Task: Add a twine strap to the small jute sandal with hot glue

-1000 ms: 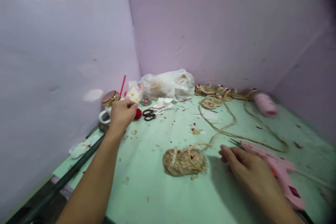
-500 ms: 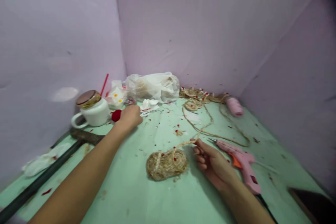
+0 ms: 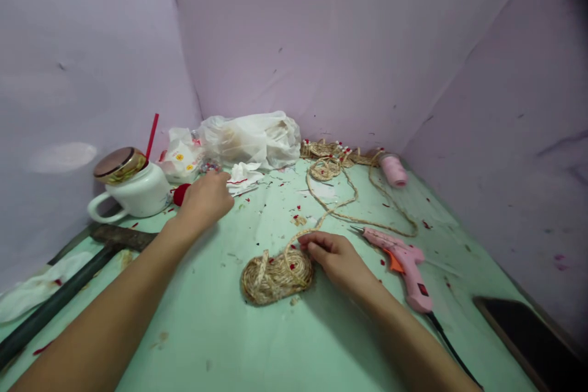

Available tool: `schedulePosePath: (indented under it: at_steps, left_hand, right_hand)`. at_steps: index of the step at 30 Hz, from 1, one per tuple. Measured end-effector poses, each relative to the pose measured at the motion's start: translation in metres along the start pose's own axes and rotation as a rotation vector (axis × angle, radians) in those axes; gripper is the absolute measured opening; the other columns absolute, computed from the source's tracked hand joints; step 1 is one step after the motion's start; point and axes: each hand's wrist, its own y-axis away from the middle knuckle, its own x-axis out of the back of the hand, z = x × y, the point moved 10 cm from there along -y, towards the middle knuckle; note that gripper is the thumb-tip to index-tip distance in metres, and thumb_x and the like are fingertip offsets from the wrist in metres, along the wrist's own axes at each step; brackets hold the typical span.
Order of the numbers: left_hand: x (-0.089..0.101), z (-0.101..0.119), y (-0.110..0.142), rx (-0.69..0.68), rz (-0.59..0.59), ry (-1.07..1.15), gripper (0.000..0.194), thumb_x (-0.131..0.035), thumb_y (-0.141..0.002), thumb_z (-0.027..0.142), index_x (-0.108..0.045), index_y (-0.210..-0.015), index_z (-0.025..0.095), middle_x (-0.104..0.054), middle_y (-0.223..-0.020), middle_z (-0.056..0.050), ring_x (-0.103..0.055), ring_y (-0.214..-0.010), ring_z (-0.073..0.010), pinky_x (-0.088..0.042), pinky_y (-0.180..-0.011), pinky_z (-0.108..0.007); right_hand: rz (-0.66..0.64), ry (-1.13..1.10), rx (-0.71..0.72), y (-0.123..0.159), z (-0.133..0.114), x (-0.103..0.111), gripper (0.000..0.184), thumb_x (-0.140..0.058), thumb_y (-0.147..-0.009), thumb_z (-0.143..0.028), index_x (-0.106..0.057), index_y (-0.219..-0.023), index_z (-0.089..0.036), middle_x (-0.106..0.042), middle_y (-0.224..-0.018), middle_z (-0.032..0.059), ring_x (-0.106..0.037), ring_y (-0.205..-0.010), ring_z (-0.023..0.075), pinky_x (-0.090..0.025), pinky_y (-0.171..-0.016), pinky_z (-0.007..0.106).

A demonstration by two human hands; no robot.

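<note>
A small sole-shaped coil of braided straw cord (image 3: 275, 282) lies on the green table, with red-headed pins stuck in it and a short loop standing up on its left part. My right hand (image 3: 337, 257) is beside the coil's far right edge, fingers pinched on the cord where it leaves the coil. From there the loose cord (image 3: 349, 215) runs back in loops. My left hand (image 3: 204, 199) reaches to the far left, beside a small clear pack of colourful bits (image 3: 211, 166) and a red ball (image 3: 180, 194). Its fingertips are hidden behind the hand.
A pink glue gun (image 3: 408, 263) lies right of my right hand, near a dark flat object (image 3: 528, 337). At left are a hammer (image 3: 59, 300) and a lidded white mug (image 3: 138, 190). Behind stand a plastic bag (image 3: 257, 138), more straw coils (image 3: 321, 149) and a pink spool (image 3: 394, 170).
My right hand has moved left along the cord, closer to the coil. My left hand has reached slightly farther toward the small pack. The view has shifted, so everything sits farther left.
</note>
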Motion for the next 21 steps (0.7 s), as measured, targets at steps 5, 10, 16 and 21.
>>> schedulePosePath:
  at_steps: [5,10,16,21]
  left_hand:
    - [-0.018,0.063,0.037,-0.248,-0.304,0.563,0.024,-0.048,-0.070,0.021,-0.069,-0.080,0.016,-0.069,-0.074,-0.003,-0.060,-0.070,-0.0173,-0.043,-0.062,-0.024]
    - [-0.041,0.089,0.057,-0.306,-0.440,0.635,0.024,-0.050,-0.069,0.021,-0.069,-0.082,0.014,-0.064,-0.066,-0.003,-0.056,-0.062,-0.0157,-0.039,-0.053,-0.023]
    - [-0.011,0.111,0.067,-0.582,-0.265,0.843,0.051,-0.046,-0.069,0.005,-0.058,-0.115,0.023,-0.063,-0.088,-0.003,-0.054,-0.073,-0.0122,-0.042,-0.064,-0.022]
    - [-0.002,0.119,0.071,-0.724,-0.282,0.948,0.042,-0.044,-0.070,0.000,-0.065,-0.103,0.016,-0.063,-0.086,-0.006,-0.055,-0.078,-0.0130,-0.043,-0.072,-0.025]
  right_hand:
    - [0.083,0.225,-0.028,0.014,0.003,0.015,0.023,-0.054,-0.069,-0.027,-0.068,-0.085,-0.019,-0.069,-0.086,0.0073,-0.060,-0.081,0.0240,-0.041,-0.074,0.035]
    - [0.013,0.233,-0.036,0.022,0.007,0.004,0.017,-0.056,-0.071,-0.031,-0.065,-0.078,-0.019,-0.067,-0.072,0.0043,-0.059,-0.067,0.0190,-0.042,-0.061,0.029]
    - [-0.068,-0.311,-0.140,0.026,0.009,-0.015,0.026,-0.071,-0.057,-0.030,-0.053,-0.072,-0.018,-0.059,-0.062,-0.0013,-0.055,-0.055,0.0135,-0.042,-0.055,0.027]
    - [-0.148,-0.579,-0.149,0.033,-0.002,-0.025,0.040,-0.078,-0.050,-0.024,-0.052,-0.080,-0.018,-0.061,-0.063,-0.0027,-0.057,-0.057,0.0119,-0.042,-0.059,0.026]
